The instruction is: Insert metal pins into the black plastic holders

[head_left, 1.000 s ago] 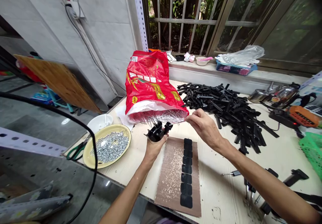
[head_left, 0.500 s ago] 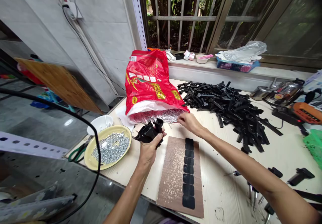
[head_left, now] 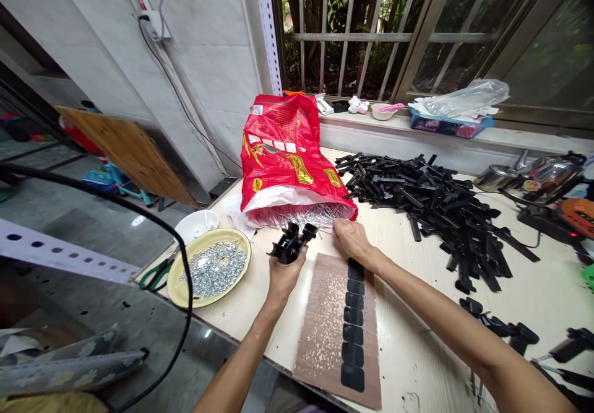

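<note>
The step seems to be picking metal rods (head_left: 304, 217) from the red bag (head_left: 290, 159); the next move calls for a fine pinch. The left hand (head_left: 284, 277) grips black parts (head_left: 290, 244), just before the bag's mouth. The right hand (head_left: 351, 238) curls at this mouth; whether it holds a rod, I cannot tell.

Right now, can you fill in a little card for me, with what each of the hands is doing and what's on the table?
Left hand: holds some black parts
Right hand: at the red bag's open mouth; I can't see whether it grips anything
In the bag: thin metal rods
Yellow plate: many small silvery pieces
Brown board: row of black squares
Right of the bag: black pile
</note>
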### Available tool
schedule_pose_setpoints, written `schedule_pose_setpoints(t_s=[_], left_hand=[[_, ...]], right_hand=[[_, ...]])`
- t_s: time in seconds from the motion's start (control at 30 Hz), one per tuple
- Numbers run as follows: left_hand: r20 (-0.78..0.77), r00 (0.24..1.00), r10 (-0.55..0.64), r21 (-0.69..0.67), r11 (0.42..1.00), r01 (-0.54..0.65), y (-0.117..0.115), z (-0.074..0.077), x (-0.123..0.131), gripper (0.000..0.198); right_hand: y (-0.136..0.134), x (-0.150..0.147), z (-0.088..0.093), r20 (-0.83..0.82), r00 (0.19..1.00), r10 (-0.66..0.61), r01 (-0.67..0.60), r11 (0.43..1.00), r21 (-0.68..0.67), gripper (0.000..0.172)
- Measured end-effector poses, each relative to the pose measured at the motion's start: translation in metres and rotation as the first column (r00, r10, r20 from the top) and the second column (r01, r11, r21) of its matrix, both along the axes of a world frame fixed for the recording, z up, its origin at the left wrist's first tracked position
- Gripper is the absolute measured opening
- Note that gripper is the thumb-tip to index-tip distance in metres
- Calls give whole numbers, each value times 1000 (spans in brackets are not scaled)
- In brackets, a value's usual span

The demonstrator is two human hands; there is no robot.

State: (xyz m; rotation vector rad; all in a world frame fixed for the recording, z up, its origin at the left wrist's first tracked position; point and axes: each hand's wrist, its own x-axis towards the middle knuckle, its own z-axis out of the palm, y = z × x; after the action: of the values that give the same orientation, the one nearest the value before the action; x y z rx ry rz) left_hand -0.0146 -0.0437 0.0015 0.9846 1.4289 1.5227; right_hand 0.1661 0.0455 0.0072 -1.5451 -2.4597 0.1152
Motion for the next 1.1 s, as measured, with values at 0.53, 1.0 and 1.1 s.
schedule_pose_setpoints(t_s=[0.53, 1.0, 1.1], left_hand=[[-434, 897, -84, 178, 968, 177, -1, -2, -2, 20], [-106, 994, 29, 28, 999, -26, -6, 28, -2, 29], [-83, 996, 35, -38, 999, -38, -4, 23, -5, 27]], right_hand=[[-35, 6, 113, -523, 753, 399, -347, 916, 199, 17], [8, -25, 34, -54, 996, -68, 52, 964, -260, 22], [3, -41, 7, 0, 993, -122, 119, 965, -235, 23]])
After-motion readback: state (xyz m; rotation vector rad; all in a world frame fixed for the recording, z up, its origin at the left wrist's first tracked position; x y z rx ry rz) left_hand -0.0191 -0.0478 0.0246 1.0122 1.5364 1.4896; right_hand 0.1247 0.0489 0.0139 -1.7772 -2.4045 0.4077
